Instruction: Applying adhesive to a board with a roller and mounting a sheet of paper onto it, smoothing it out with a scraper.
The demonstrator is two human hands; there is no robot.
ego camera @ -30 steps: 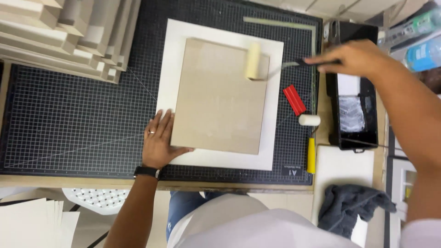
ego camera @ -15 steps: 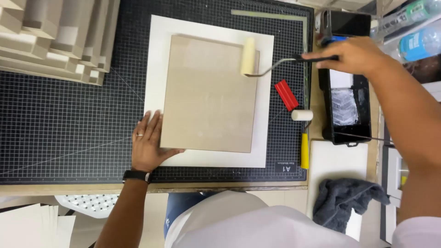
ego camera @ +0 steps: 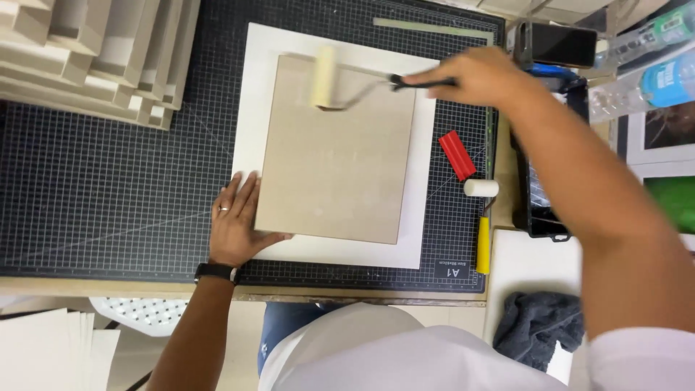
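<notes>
Gripping the roller [ego camera: 325,77] at the grey board's [ego camera: 335,148] twelve o'clock edge, the right hand [ego camera: 474,74] fist-closed, could skew it if the left hand's [ego camera: 237,223] pressed-together fingers at seven o'clock slip.

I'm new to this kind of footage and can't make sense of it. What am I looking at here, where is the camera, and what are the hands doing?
There is no machine: a person works with two bare hands, and the camera sits on their head, looking straight down at a work surface.

The dark gridded sheet is a cutting mat. On it lies a white sheet, and on that a tan board. The left hand lies flat, pressing the board's lower left corner. The right hand grips the handle of a small foam roller, which rests on the board near its top edge.

To the right lie a red tool, a second roller with a yellow handle and a black tray. Stacked boards sit top left, and a grey cloth lies bottom right.
</notes>
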